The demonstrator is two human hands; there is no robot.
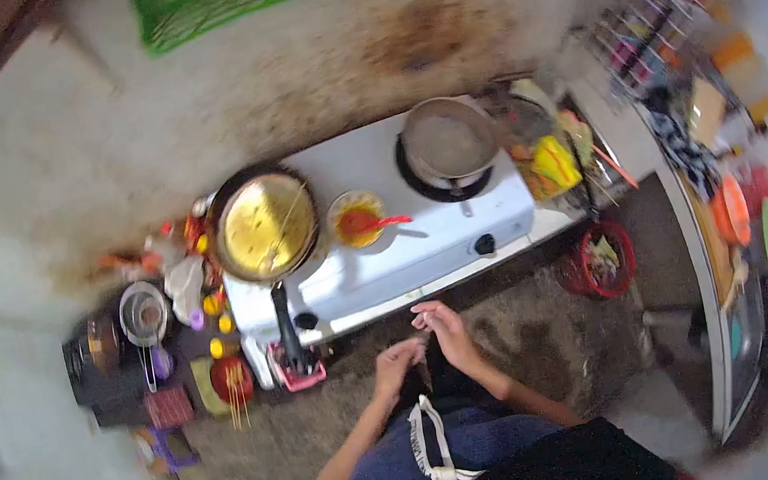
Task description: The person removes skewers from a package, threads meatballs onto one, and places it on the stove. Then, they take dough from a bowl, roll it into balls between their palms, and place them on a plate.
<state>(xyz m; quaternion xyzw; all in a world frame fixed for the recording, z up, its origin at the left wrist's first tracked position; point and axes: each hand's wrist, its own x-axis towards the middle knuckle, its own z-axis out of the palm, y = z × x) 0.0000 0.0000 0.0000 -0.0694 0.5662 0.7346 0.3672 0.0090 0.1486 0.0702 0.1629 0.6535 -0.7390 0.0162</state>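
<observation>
My left hand is in front of the white stove, low in the view, with its fingers curled together; what they hold, if anything, is too small to tell. Close on its right, my right hand has bent fingers that are partly apart, with nothing visible in them. The two hands nearly touch. On the stove's left burner sits a frying pan with yellowish oil. A bowl of orange-red sauce with a red spoon stands mid-stove. A grey pot rests on the right burner.
Left of the stove are a strainer, yellow-capped bottles and skewers over a red bowl. A red basket stands on the floor at the right. A dish rack and a counter with orange and green plates lie farther right.
</observation>
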